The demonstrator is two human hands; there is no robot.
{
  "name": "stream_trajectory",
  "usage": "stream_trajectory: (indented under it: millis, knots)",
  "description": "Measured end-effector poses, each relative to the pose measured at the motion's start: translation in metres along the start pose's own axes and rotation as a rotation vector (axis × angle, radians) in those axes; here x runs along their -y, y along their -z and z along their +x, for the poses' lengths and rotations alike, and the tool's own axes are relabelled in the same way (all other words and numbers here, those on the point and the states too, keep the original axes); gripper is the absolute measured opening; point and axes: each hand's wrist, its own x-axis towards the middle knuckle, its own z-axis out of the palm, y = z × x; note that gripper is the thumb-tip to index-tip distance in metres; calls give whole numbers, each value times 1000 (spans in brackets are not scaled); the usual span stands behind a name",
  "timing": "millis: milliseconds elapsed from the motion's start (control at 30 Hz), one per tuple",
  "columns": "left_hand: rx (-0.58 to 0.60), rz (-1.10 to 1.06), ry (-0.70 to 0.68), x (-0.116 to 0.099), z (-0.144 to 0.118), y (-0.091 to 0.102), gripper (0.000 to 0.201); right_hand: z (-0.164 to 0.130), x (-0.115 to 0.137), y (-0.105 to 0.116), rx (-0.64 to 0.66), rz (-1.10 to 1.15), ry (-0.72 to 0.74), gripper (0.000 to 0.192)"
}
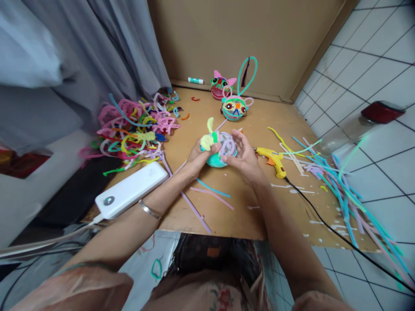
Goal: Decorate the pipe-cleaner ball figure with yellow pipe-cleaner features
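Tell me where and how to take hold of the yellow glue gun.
Grip the yellow glue gun by its handle, probably with the right hand once free, coming from the near right. It lies flat, handle slanting toward you, with the orange trigger on the left. The nozzle points left, so keep off that end; mind the black cord at the handle's base.
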Motion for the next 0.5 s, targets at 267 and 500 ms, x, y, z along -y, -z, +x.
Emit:
stream_trajectory:
  millis: [267, 500]
  knots:
    - [-76, 55, -44, -3, -4, -6, 66, -5, 0, -10, -35, -107, 4, 92]
    - [-74, 69, -90, -2, -2, -4, 60, -3, -3, -7, -15, -145, 25, 90]
